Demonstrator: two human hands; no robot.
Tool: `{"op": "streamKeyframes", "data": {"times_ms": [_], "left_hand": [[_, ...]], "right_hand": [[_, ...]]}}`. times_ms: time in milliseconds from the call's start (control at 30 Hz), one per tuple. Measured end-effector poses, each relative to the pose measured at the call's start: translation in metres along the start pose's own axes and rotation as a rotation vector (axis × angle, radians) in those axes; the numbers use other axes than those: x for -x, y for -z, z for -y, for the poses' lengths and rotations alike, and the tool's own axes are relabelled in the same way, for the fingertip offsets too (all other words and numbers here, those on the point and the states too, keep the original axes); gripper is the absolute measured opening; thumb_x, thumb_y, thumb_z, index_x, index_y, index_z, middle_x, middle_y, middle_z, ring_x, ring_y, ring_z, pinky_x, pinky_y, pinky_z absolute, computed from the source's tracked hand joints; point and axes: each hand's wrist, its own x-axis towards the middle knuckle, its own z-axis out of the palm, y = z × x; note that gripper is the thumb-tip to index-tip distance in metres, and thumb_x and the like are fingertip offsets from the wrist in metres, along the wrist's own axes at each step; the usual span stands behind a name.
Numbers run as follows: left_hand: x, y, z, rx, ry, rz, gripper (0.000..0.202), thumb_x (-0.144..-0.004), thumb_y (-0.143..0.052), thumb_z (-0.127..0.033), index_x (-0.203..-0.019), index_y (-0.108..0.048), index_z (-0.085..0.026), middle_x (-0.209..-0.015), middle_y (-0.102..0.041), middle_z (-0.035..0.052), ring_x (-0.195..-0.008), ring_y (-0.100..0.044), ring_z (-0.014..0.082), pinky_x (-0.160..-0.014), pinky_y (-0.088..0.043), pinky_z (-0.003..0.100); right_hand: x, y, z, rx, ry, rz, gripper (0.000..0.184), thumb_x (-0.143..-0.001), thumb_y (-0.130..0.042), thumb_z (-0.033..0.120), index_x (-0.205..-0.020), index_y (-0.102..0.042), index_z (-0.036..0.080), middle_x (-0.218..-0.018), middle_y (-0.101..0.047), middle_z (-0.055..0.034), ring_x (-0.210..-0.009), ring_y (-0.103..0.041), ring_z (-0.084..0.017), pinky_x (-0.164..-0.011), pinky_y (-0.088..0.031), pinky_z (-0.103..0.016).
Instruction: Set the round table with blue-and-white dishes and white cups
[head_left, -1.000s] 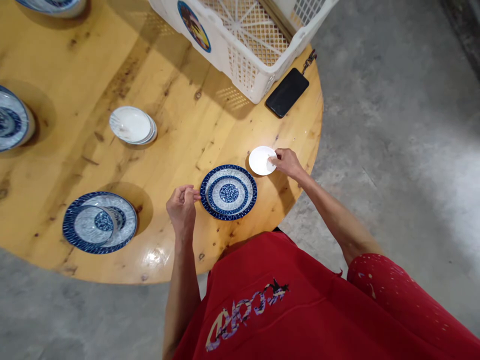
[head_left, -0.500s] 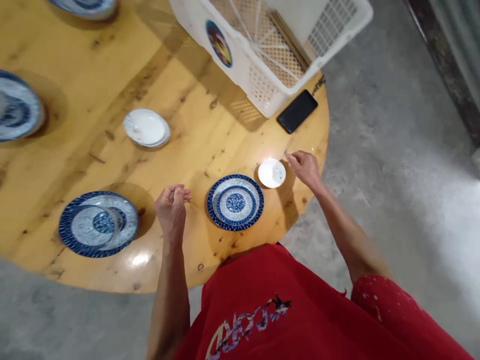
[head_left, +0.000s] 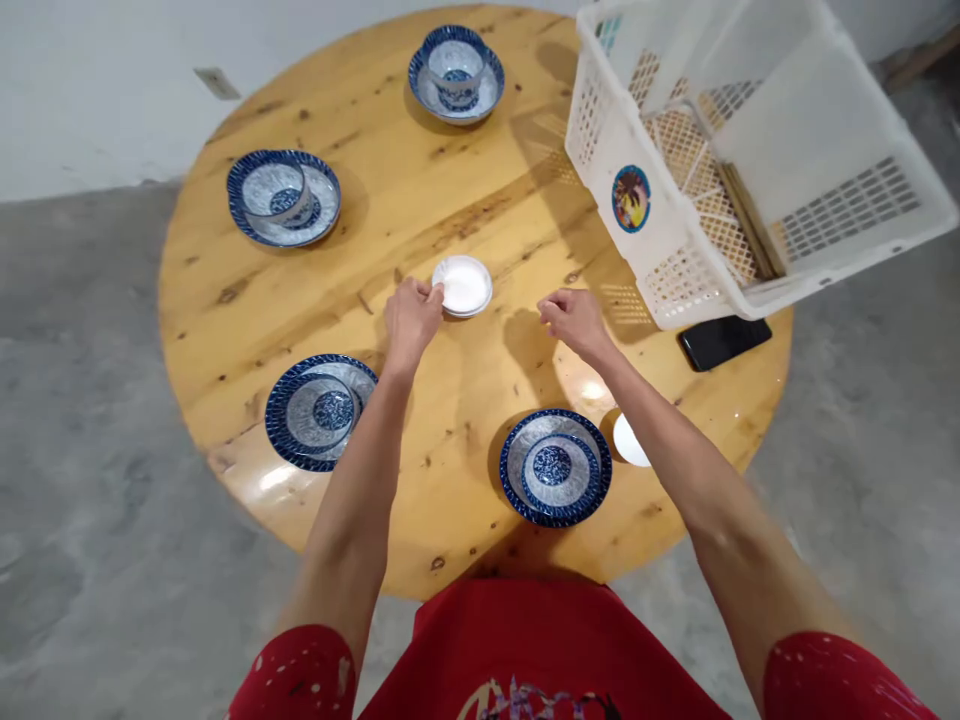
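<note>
My left hand [head_left: 414, 320] is closed at the left edge of a small stack of white dishes [head_left: 466, 284], its thumb on the rim. To the right of the stack, my right hand [head_left: 574, 320] hovers over the table with curled fingers and nothing visible in them. Below my right forearm, and partly covered by it, is a single small white dish [head_left: 628, 442]. Beside that dish stands a blue-and-white bowl on a plate [head_left: 555, 467]. Another bowl and plate set [head_left: 319, 412] is partly behind my left forearm.
Two more blue-and-white sets, one at the far left [head_left: 283, 198] and one at the far side [head_left: 457, 76], stand on the round wooden table [head_left: 420, 215]. A white plastic basket [head_left: 679, 225] holding brown sticks [head_left: 750, 220] occupies the right side. A black phone [head_left: 724, 341] lies beside it.
My left hand has reached forward to the stack of white dishes and gripped its edge. My right hand has moved away from the single white dish, forward and left. The view has shifted.
</note>
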Motion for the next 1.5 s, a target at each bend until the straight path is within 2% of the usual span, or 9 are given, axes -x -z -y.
{"op": "streamKeyframes", "data": {"times_ms": [233, 367, 500, 633, 800, 967, 1067, 1200, 1500], "left_hand": [[-0.02, 0.001, -0.009, -0.145, 0.099, 0.007, 0.016, -0.077, -0.066, -0.031, -0.071, -0.055, -0.021, -0.083, -0.067, 0.0128, -0.105, -0.062, 0.0372, -0.091, -0.044, 0.046], [-0.028, -0.001, -0.003, -0.002, 0.024, -0.036, 0.017, -0.07, -0.066, -0.017, -0.062, -0.051, -0.02, -0.071, -0.061, 0.0099, -0.103, -0.062, 0.0374, -0.09, -0.044, 0.046], [-0.017, 0.001, 0.001, 0.119, -0.062, -0.061, 0.021, -0.075, -0.065, -0.022, -0.063, -0.048, -0.019, -0.073, -0.063, 0.0073, -0.101, -0.063, 0.032, -0.086, -0.045, 0.038], [0.026, 0.01, 0.003, 0.315, -0.024, -0.082, 0.024, -0.082, -0.066, -0.03, -0.07, -0.051, -0.017, -0.079, -0.065, 0.0064, -0.097, -0.064, 0.0267, -0.08, -0.046, 0.031], [0.125, 0.019, 0.016, 0.431, 0.107, 0.01, 0.028, -0.09, -0.059, -0.036, -0.071, -0.052, -0.017, -0.066, -0.062, 0.0028, -0.075, -0.064, 0.0178, -0.067, -0.044, 0.026], [0.23, 0.017, 0.046, 0.588, 0.3, 0.127, 0.029, -0.092, -0.053, -0.043, -0.075, -0.052, -0.02, -0.061, -0.064, -0.0003, -0.053, -0.059, 0.0127, -0.054, -0.044, 0.025], [0.271, 0.02, 0.065, 0.666, 0.395, 0.153, 0.03, -0.091, -0.053, -0.047, -0.078, -0.053, -0.02, -0.064, -0.067, 0.0009, -0.052, -0.061, 0.014, -0.054, -0.047, 0.026], [0.292, 0.028, 0.081, 0.654, 0.442, 0.054, 0.03, -0.091, -0.052, -0.045, -0.073, -0.05, -0.021, -0.063, -0.066, 0.0008, -0.054, -0.062, 0.0147, -0.055, -0.047, 0.026], [0.288, 0.034, 0.104, 0.591, 0.436, -0.025, 0.03, -0.092, -0.049, -0.042, -0.071, -0.051, -0.021, -0.06, -0.063, -0.0002, -0.056, -0.063, 0.0158, -0.058, -0.046, 0.027]], "right_hand": [[-0.056, -0.06, 0.042, 0.143, 0.023, 0.017, 0.026, -0.084, -0.055, 0.038, -0.094, -0.066, 0.017, -0.069, -0.065, -0.007, -0.067, -0.06, -0.023, -0.062, -0.045, -0.032], [-0.058, -0.067, 0.044, 0.182, -0.028, 0.034, 0.016, -0.085, -0.055, 0.033, -0.081, -0.063, 0.019, -0.071, -0.064, -0.0084, -0.075, -0.064, -0.026, -0.069, -0.05, -0.034], [-0.046, -0.061, 0.044, -0.018, -0.055, 0.036, 0.016, -0.087, -0.054, 0.033, -0.083, -0.058, 0.018, -0.074, -0.064, -0.0046, -0.067, -0.066, -0.02, -0.064, -0.052, -0.03], [-0.014, -0.049, 0.048, -0.181, 0.0, 0.058, 0.018, -0.088, -0.055, 0.036, -0.09, -0.057, 0.019, -0.076, -0.063, -0.0022, -0.063, -0.063, -0.016, -0.057, -0.051, -0.027], [0.042, -0.046, 0.041, -0.103, 0.05, 0.191, 0.015, -0.083, -0.057, 0.031, -0.087, -0.061, 0.017, -0.069, -0.063, -0.0026, -0.061, -0.061, -0.016, -0.059, -0.051, -0.03], [0.098, -0.074, 0.027, 0.015, 0.069, 0.391, 0.015, -0.078, -0.056, 0.031, -0.08, -0.061, 0.018, -0.068, -0.066, -0.0037, -0.063, -0.062, -0.018, -0.061, -0.049, -0.031], [0.123, -0.096, 0.03, 0.099, 0.142, 0.475, 0.014, -0.078, -0.054, 0.031, -0.08, -0.062, 0.019, -0.073, -0.068, -0.0036, -0.068, -0.062, -0.019, -0.064, -0.047, -0.03], [0.141, -0.119, 0.041, 0.188, 0.155, 0.532, 0.013, -0.08, -0.054, 0.028, -0.08, -0.063, 0.019, -0.073, -0.069, -0.0041, -0.071, -0.064, -0.021, -0.066, -0.046, -0.03], [0.155, -0.147, 0.04, 0.235, 0.112, 0.502, 0.014, -0.083, -0.053, 0.028, -0.086, -0.063, 0.019, -0.083, -0.072, -0.0069, -0.081, -0.069, -0.025, -0.072, -0.051, -0.032]]}}
